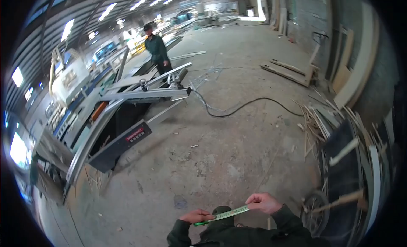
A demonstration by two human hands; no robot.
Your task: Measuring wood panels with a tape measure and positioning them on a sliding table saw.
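Observation:
A pale tape measure blade with green markings (232, 213) is stretched between my hands at the lower middle. Its left end is bright green, and no case can be made out. My left hand (197, 215) pinches the blade near that green end. My right hand (263, 202) is closed on the other end, a little higher and farther to the right. Dark sleeves cover both forearms. Behind the blade is a rounded dark green shape (222, 209) that I cannot identify for sure.
A sliding-table saw (142, 93) stands at left, and a person in dark clothing (157, 47) is behind it. A black hose (254, 100) crosses the concrete floor. Wood offcuts and boards (339, 128) lean at right near a spoked wheel (314, 214). A low wooden frame (288, 73) lies farther back.

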